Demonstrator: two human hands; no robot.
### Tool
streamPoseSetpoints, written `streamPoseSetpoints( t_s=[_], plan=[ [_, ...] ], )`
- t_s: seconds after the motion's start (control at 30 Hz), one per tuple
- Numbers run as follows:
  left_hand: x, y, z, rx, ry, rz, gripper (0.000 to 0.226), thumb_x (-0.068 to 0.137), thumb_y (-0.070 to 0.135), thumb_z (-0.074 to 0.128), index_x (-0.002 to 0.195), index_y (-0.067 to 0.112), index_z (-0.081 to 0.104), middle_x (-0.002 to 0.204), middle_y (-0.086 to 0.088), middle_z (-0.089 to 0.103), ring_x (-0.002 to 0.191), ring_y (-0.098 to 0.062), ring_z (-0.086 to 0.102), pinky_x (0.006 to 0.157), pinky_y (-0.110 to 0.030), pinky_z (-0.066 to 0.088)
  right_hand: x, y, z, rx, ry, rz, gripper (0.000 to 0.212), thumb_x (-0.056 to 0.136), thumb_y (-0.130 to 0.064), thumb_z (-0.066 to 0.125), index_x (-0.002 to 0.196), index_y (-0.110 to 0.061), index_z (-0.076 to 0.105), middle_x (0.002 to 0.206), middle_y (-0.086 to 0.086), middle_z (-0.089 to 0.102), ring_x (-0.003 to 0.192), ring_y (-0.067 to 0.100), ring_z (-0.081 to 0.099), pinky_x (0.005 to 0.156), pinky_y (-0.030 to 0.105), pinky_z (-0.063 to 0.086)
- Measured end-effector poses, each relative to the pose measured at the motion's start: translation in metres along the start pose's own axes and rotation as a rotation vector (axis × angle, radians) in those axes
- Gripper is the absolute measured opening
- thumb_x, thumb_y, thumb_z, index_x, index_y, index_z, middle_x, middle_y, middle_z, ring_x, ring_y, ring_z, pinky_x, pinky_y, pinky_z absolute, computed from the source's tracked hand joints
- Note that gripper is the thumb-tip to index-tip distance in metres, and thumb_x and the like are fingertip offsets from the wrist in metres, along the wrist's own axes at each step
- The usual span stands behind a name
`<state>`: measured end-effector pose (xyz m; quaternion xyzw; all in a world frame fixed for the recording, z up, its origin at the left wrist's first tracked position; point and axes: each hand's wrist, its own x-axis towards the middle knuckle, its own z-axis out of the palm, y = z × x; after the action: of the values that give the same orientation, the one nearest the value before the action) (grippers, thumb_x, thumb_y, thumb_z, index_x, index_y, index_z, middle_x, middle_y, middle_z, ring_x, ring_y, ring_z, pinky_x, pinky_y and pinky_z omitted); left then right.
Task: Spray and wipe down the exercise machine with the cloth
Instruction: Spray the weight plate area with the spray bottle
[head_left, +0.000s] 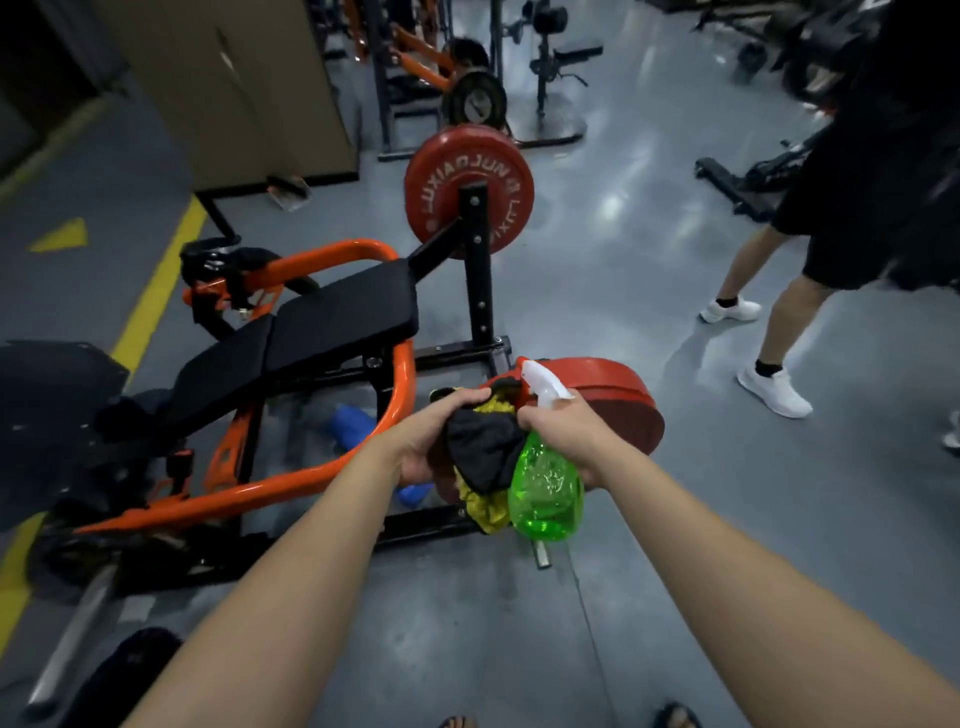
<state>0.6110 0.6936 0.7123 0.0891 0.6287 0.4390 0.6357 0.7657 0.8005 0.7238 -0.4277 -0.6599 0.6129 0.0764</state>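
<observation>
Left hand (415, 449): grips a black-and-yellow cloth (483, 452).
Right hand (569, 434): holds a green spray bottle (545, 491) by the neck, white nozzle up, the bottle touching the cloth.
Exercise machine (343, 317): orange frame, black pads, standing on the grey floor (597, 260) to the left.
Red weight plate (441, 176): upright on the machine's black post.
Second person (841, 208): white shoes, far right.
</observation>
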Motion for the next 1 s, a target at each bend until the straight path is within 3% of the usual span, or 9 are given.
streamPoseSetpoints(
  t_s=[0.07,0.13,0.23,0.43,0.5,0.57,0.67,0.77,1.0],
  plan=[
    [0.005,0.005,0.02,-0.072,0.101,0.041,0.032,0.085,0.047,0.07,0.087,0.017,0.079,0.099,-0.011,0.078,0.084,-0.026,0.073,0.079,-0.031,0.056,0.014,-0.005,-0.019,-0.05,-0.07,-0.052,0.075,0.089,-0.004,0.053,0.157,-0.033,0.037,0.113,-0.008,0.06,0.083,0.003,0.049,0.07,0.02,0.042],
    [0.01,0.009,0.048,-0.16,0.215,0.074,0.031,0.081,0.044,0.072,0.089,0.015,0.078,0.099,-0.013,0.077,0.082,-0.028,0.074,0.076,-0.031,0.058,0.024,-0.008,-0.045,-0.069,-0.139,-0.091,0.078,0.09,-0.004,0.053,0.159,-0.035,0.031,0.144,-0.003,0.052,0.113,0.01,0.049,0.087,0.024,0.041],
    [0.022,0.012,0.085,-0.22,0.351,0.09,0.032,0.071,0.042,0.076,0.087,0.015,0.075,0.098,-0.014,0.076,0.081,-0.029,0.073,0.078,-0.033,0.057,0.034,-0.004,-0.08,-0.045,-0.249,-0.084,0.083,0.088,-0.001,0.053,0.16,-0.032,0.028,0.154,-0.007,0.042,0.138,0.015,0.04,0.1,0.027,0.034],
    [0.022,-0.001,0.112,-0.358,0.642,0.132,0.026,0.084,0.04,0.066,0.068,0.02,0.062,0.068,-0.005,0.069,0.058,-0.023,0.067,0.062,-0.027,0.05,0.052,0.03,-0.131,-0.137,-0.29,0.056,0.073,0.069,-0.007,0.06,0.134,-0.04,0.057,0.094,0.0,0.067,0.077,0.021,0.056,0.063,0.03,0.044],
    [0.018,-0.008,0.108,-0.472,0.748,0.198,0.026,0.086,0.041,0.063,0.068,0.022,0.06,0.07,-0.003,0.068,0.059,-0.022,0.065,0.061,-0.026,0.049,0.069,0.051,-0.14,-0.149,-0.299,0.11,0.067,0.054,-0.013,0.059,0.116,-0.039,0.064,0.085,0.003,0.07,0.083,0.028,0.069,0.069,0.036,0.051],
    [0.015,-0.014,0.106,-0.54,0.798,0.242,0.026,0.089,0.04,0.06,0.071,0.022,0.061,0.074,-0.003,0.07,0.062,-0.021,0.066,0.057,-0.025,0.05,0.08,0.064,-0.151,-0.184,-0.324,0.131,0.086,0.046,-0.013,0.057,0.124,-0.05,0.059,0.094,0.002,0.075,0.093,0.032,0.074,0.079,0.04,0.058],
    [0.013,-0.022,0.112,-0.542,0.804,0.227,0.026,0.087,0.038,0.063,0.069,0.019,0.062,0.075,-0.005,0.072,0.067,-0.024,0.067,0.063,-0.028,0.052,0.057,0.049,-0.162,-0.268,-0.288,0.114,0.094,0.055,-0.008,0.06,0.142,-0.043,0.054,0.117,-0.001,0.067,0.107,0.031,0.066,0.094,0.041,0.057],
    [0.012,-0.028,0.119,-0.55,0.797,0.23,0.023,0.085,0.038,0.065,0.073,0.018,0.064,0.081,-0.006,0.074,0.074,-0.026,0.069,0.067,-0.03,0.052,0.042,0.04,-0.167,-0.304,-0.215,0.108,0.089,0.064,-0.002,0.06,0.144,-0.04,0.054,0.132,-0.002,0.051,0.102,0.032,0.059,0.085,0.037,0.058],
    [-0.003,-0.034,0.127,-0.57,0.828,0.26,0.023,0.084,0.037,0.066,0.079,0.015,0.065,0.083,-0.007,0.074,0.074,-0.025,0.07,0.06,-0.029,0.051,0.051,0.053,-0.159,-0.446,-0.277,0.127,0.089,0.035,-0.013,0.056,0.121,-0.03,0.066,0.114,0.006,0.069,0.109,0.038,0.063,0.08,0.043,0.059]
  ],
)
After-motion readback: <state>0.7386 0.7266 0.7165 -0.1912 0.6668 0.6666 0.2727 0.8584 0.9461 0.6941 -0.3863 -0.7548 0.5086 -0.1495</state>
